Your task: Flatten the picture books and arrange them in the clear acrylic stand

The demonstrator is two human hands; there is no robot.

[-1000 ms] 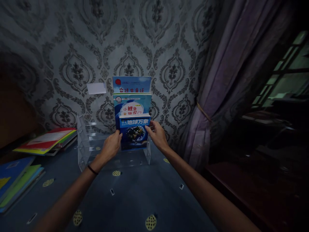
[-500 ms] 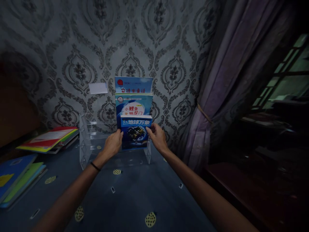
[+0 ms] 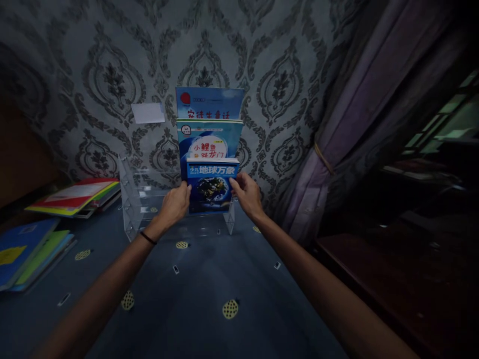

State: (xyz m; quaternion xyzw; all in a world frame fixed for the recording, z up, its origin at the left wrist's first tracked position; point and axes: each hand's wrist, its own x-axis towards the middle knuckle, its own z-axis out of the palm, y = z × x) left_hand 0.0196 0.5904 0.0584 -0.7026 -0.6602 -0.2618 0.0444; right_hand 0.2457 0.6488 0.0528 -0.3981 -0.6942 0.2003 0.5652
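Note:
A dark blue book (image 3: 211, 192) with a globe on its cover stands upright at the front of a clear acrylic book rack (image 3: 129, 209). My left hand (image 3: 175, 202) grips its left edge, and my right hand (image 3: 247, 194) pinches the right edge. Behind it rises a light blue book (image 3: 209, 137) with a white oval and red lettering. Farther back and higher is another blue book (image 3: 211, 102) with a red mark in its corner. The lower parts of both rear books are hidden by those in front.
At the left lies a stack of books (image 3: 80, 194) with a red and yellow top. Nearer, blue and green books (image 3: 32, 254) are piled. A patterned tablecloth (image 3: 202, 299) covers the table against the papered wall. A tied curtain (image 3: 318, 164) hangs at the right.
The view has tilted down and come slightly closer, so the books look larger and higher. Both hands keep their hold on the globe book, which stays at the rack's front.

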